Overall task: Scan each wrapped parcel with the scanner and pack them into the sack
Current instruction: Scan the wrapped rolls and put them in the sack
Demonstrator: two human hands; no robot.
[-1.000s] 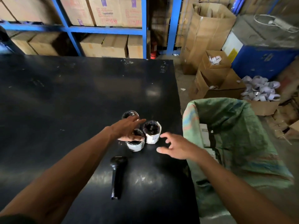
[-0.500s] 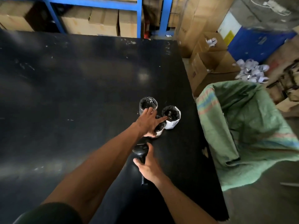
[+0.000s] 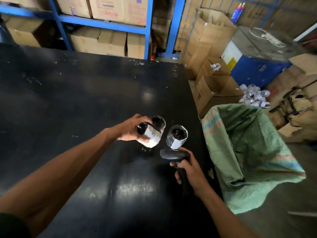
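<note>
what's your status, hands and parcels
Left hand grips a parcel, tilted. Right hand holds scanner. Second parcel upright on table. Sack open, path clear.

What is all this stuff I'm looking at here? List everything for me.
wrapped parcels: three, black with white labels; held parcel tilted in the left hand, a second behind it, a third standing to the right
scanner: one, black, in the right hand
sack: one, green, open, beside the table's right edge
table: one, black
cardboard boxes: many, brown, on blue shelving and on the floor
loose parcels: a white pile on the floor
left hand: grips a parcel
right hand: grips the scanner's handle
</note>
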